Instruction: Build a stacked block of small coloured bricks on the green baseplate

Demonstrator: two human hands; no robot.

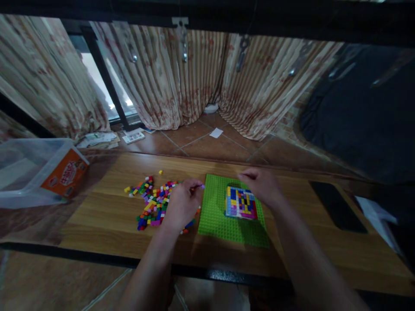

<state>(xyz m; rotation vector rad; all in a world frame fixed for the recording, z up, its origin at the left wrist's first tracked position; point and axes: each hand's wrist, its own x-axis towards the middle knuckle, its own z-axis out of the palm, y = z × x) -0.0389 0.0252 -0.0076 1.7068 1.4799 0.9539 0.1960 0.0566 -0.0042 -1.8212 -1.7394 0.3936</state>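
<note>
A green studded baseplate (214, 224) lies on the wooden table, carrying a low square block of multicoloured toy bricks (241, 203). My left hand (184, 201) is over the right side of a loose pile of small coloured bricks (155, 201), at the baseplate's left edge. Its thumb and fingers pinch a small purple brick (202, 186). My right hand (264, 185) hovers by the far right corner of the baseplate, beside the brick block. Its fingertips are pressed together, and whatever may be between them is too small to make out.
A clear plastic box (32, 172) with an orange label stands at the table's left end. On the right lies a black phone-like slab (339, 206), with white paper (378, 220) beyond it. A dark bar (207, 19) with hanging metal clips crosses above, before striped curtains (201, 77).
</note>
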